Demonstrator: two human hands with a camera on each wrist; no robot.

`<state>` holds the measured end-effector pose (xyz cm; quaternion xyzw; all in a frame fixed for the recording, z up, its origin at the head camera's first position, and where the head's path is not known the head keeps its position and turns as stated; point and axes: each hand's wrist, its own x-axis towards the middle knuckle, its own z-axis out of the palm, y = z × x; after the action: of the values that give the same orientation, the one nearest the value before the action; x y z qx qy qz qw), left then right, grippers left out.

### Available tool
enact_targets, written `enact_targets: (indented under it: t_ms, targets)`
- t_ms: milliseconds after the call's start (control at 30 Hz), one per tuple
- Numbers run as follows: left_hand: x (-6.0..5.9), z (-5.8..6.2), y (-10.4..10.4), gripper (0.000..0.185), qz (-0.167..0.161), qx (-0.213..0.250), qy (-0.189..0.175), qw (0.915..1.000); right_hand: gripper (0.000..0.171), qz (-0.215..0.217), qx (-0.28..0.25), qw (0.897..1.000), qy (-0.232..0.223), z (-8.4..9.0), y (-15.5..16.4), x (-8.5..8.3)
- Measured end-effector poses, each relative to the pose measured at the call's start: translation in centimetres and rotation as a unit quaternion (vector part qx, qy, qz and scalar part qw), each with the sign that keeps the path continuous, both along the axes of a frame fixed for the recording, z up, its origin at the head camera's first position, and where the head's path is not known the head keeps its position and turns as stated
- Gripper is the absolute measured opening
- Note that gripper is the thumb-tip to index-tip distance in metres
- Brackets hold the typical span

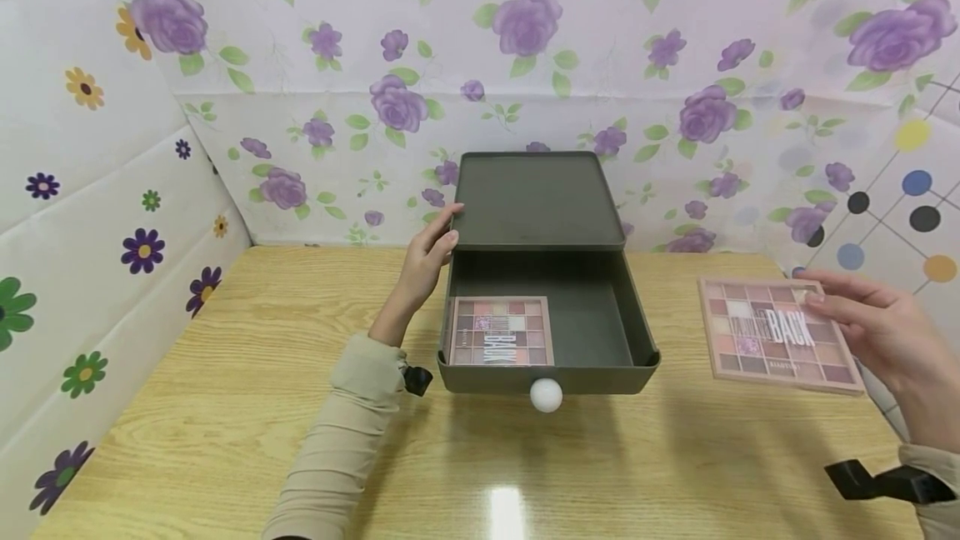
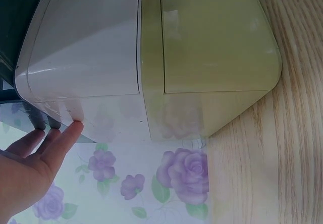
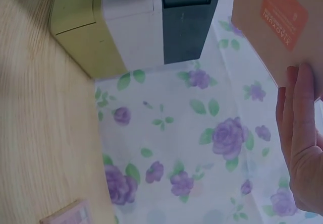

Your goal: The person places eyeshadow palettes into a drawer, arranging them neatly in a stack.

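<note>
A drawer cabinet (image 1: pixel 536 198) stands at the back of the table, its dark green top drawer (image 1: pixel 551 380) pulled out by a white knob side toward me. My left hand (image 1: pixel 422 267) touches the cabinet's upper left side; in the left wrist view its fingers (image 2: pixel 68 135) lie fairly straight against the wall. One eyeshadow palette (image 1: pixel 501 332) lies in the drawer's left half. To the right of the drawer, my right hand (image 1: pixel 881 323) pinches a second eyeshadow palette (image 1: pixel 783 336) by its right edge, above the table. The right wrist view shows this palette's plain underside (image 3: pixel 282 37) with an orange label.
Below the green drawer come a white section (image 2: pixel 83 47) and a yellow-green section (image 2: pixel 217 42). A pinkish flat box (image 3: pixel 68 215) lies on the wooden table (image 1: pixel 225 373) in the right wrist view. Flowered cloth (image 1: pixel 315 65) hangs behind and at the sides.
</note>
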<state>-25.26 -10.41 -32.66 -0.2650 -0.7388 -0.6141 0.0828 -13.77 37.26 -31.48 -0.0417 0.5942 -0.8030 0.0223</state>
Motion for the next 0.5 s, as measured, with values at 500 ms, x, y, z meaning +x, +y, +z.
enact_targets:
  t_ms: [500]
  targets:
    - [-0.2, -0.1, 0.0, 0.051, -0.005, 0.004, 0.016, 0.9998, 0.034, -0.003, -0.001, 1.000, -0.025, 2.2, -3.4, -1.2]
